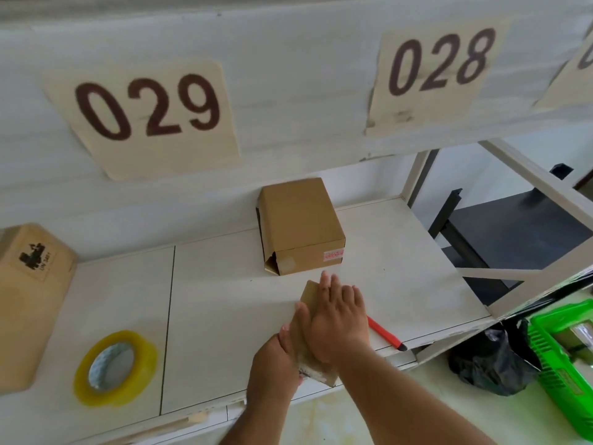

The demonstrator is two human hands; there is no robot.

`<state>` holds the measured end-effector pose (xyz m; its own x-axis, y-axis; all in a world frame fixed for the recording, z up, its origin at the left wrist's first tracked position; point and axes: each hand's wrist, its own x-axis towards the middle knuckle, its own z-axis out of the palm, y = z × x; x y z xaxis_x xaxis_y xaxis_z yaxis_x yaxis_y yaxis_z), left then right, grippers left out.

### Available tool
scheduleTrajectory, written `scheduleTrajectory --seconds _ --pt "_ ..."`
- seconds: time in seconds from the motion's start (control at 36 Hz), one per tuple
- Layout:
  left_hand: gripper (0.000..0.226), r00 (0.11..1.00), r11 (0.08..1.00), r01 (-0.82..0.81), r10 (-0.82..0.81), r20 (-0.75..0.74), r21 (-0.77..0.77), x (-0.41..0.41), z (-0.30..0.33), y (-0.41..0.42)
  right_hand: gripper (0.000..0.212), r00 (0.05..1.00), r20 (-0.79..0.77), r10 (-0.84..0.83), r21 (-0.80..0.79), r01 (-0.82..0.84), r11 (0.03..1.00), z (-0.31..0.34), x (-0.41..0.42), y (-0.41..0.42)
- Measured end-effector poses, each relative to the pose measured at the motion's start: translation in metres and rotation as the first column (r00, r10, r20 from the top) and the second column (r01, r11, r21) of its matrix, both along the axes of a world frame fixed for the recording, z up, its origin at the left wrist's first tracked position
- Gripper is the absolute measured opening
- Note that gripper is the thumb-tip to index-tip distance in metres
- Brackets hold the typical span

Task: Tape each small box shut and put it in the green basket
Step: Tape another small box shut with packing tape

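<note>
- Low in the middle of the frame, a small box is held on the white tabletop between two hands.
- The right hand is laid flat over the top of the box, its fingers straight and pressing down rather than curled.
- The left hand is wrapped round the near left end of the box, its fingers curled against the cardboard; glossy tape appears to be smoothed over that end, though how far it runs cannot be told.
- A second, larger cardboard box is seen above the hands, at the frame's centre, with a side flap hanging open; it is judged not yet sealed.
- A roll of yellow tape lies at lower left, apart from the hands, and a red cutter lies just right of the right hand.
- The green basket is seen at the lower right edge, below the tabletop, with something already inside.
- The held box is judged light and fairly stiff, yet thin cardboard can be dented by a hard squeeze.
- Fresh tape is likely slick, so the box is best taken by its two long bare sides, gripped across the width, for carrying to the basket.
</note>
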<state>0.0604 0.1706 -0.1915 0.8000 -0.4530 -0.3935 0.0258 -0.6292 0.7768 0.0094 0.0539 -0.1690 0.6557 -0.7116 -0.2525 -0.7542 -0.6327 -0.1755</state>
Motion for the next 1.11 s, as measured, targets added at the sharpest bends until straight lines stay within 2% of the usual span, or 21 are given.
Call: scheduleTrajectory --seconds 0.11,0.22,0.28,0.39,0.42,0.5,0.61,0.69,0.78,0.89,1.0,1.06,1.11 --pt "0.057 0.998 0.997 -0.025 0.029 -0.055 0.078 0.003 -0.001 -0.002 0.077 0.998 0.007 -0.069 -0.08 0.069 0.994 0.003 0.013 -0.025" --pt "0.073 0.998 0.987 0.048 -0.051 0.019 0.152 0.007 -0.011 0.001 0.075 0.993 0.046 -0.104 -0.061 0.107 0.992 0.003 0.022 -0.038" --pt "0.084 0.997 0.985 0.049 -0.059 0.057 0.165 0.009 -0.015 0.001 0.07 0.995 0.068 -0.066 -0.079 0.072 0.994 0.005 0.022 -0.038" --pt "0.094 0.996 0.983 0.033 -0.047 0.071 0.179 0.008 -0.022 0.003 0.04 0.992 0.052 0.115 -0.123 -0.108 0.986 0.006 0.015 -0.026" --pt "0.094 0.996 0.984 0.028 -0.042 0.074 0.177 0.008 -0.023 0.004 0.044 0.991 0.051 0.121 -0.109 -0.115 0.987 0.004 0.012 -0.022" --pt "0.094 0.996 0.986 0.022 -0.036 0.076 0.166 0.008 -0.025 0.003 0.071 0.995 0.013 0.102 -0.031 -0.102 0.994 -0.004 0.002 -0.01" --pt "0.089 1.0 0.992 0.027 -0.025 -0.018 0.126 0.011 -0.029 0.0 0.082 0.971 -0.055 0.234 0.006 -0.234 0.972 0.002 -0.017 0.012" --pt "0.096 0.999 0.985 0.037 -0.034 -0.024 0.167 0.013 -0.03 -0.003 0.072 0.952 -0.053 0.302 -0.042 -0.305 0.952 -0.008 -0.031 0.03" --pt "0.106 0.998 0.979 0.047 -0.055 0.038 0.201 0.014 -0.03 -0.003 0.06 0.944 0.048 0.327 -0.126 -0.319 0.939 -0.016 -0.048 0.047" --pt "0.111 0.999 0.976 0.054 -0.054 -0.005 0.21 0.015 -0.028 -0.003 0.067 0.887 0.037 0.459 -0.056 -0.457 0.888 -0.012 -0.069 0.062" --pt "0.117 0.998 0.97 0.062 -0.062 -0.007 0.234 0.015 -0.032 -0.002 0.056 0.83 0.039 0.556 -0.085 -0.552 0.83 -0.009 -0.084 0.06" --pt "0.117 0.998 0.972 0.067 -0.067 -0.007 0.224 0.016 -0.032 -0.001 0.048 0.825 0.087 0.559 -0.094 -0.551 0.829 -0.005 -0.086 0.053" --pt "0.11 0.996 0.972 0.082 -0.085 0.005 0.218 0.017 -0.028 0.0 0.047 0.85 0.137 0.508 -0.03 -0.51 0.86 0.001 -0.084 0.047"
